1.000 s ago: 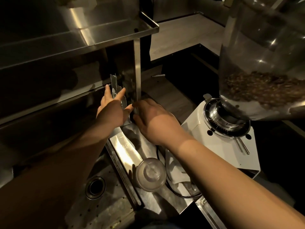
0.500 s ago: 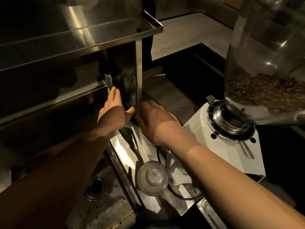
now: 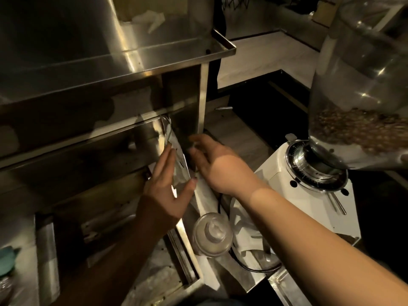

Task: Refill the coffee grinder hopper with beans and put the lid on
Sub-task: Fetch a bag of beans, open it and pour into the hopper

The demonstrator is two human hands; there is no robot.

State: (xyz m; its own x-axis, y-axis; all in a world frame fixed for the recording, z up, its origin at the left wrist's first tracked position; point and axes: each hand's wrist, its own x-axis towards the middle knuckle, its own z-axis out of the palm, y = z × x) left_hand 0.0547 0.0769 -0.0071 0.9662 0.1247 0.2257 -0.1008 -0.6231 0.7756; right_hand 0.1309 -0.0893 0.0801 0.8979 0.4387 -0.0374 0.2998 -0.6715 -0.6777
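Two hands reach toward a silvery foil bag [image 3: 176,160] that stands wedged at the edge of the steel shelving. I see its long axis running up and away from me, leaning a little left, with the crumpled top end pointing at the underside of the shelf [image 3: 132,54] and the lower end down by the counter edge.

My left hand [image 3: 165,191] lies flat along the bag's left face, fingers straight and together, thumb spread out across the lower part of the bag; it presses rather than grips. My right hand [image 3: 212,164] sits just right of the bag, fingers loosely spread and slightly bent, the tips near the bag's right edge. They are blurred, and I cannot tell whether they touch the foil. So the bag sits between the two hands, closer to the left palm.

At the right stands the white grinder [image 3: 309,195], its clear hopper [image 3: 362,85] upright, open at the top as far as I can see, with beans [image 3: 357,129] lying low in it. A clear domed lid [image 3: 212,236] rests on the steel counter near my right forearm, beside a white cloth [image 3: 242,230] and a dark cable [image 3: 249,267].
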